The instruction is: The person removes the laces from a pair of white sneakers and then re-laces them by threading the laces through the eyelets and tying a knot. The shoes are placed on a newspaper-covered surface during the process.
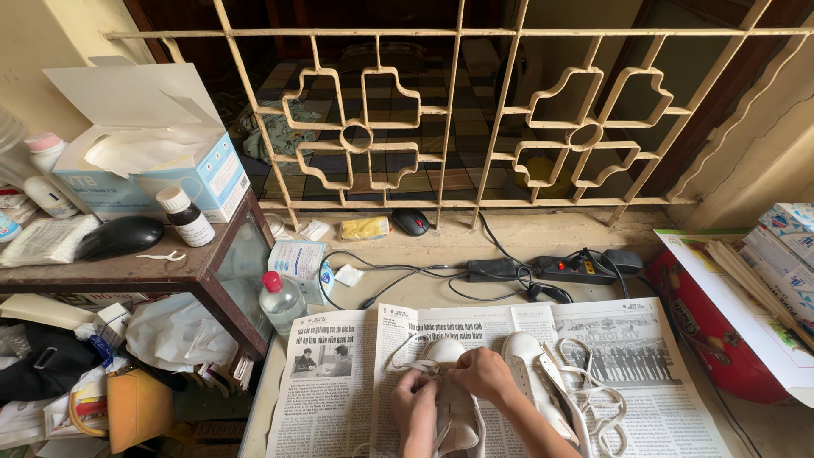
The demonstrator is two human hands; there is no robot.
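Observation:
Two white shoes lie side by side on a spread newspaper. My left hand and my right hand both rest on the left shoe, fingers pinched on its white lace near the tongue. The right shoe lies just beside my right wrist, its loose lace trailing over the paper to the right. Much of the left shoe is hidden under my hands.
A small clear bottle with a red cap stands at the newspaper's far left corner. A power strip with black cables lies behind. A low wooden table with a tissue box and a computer mouse stands left; a red container sits right.

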